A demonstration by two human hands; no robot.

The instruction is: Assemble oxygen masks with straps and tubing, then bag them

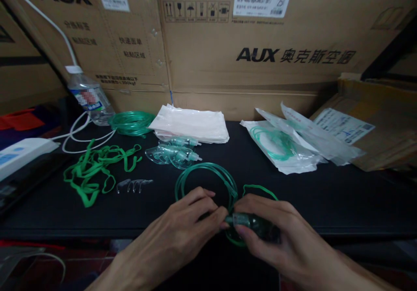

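At the table's front edge, my right hand (283, 226) is closed around a clear green oxygen mask (259, 226), its connector pointing left. My left hand (187, 221) pinches the end of the green tubing (208, 166) right at that connector; the fingers hide whether the two are joined. Coils of this tubing lie on the table just beyond my hands. A green elastic strap (260, 188) loops out behind my right hand and shows again below the mask. Farther back lie several clear green masks (176, 153) in a small pile.
Left on the black table (156, 210) are green straps (91, 169), clear plastic clips (134, 185), a tubing coil (132, 124), a power strip (24, 154) and a bottle (89, 95). White pouches (192, 124), a bagged tubing set (280, 145) and cardboard boxes (202, 65) stand behind.
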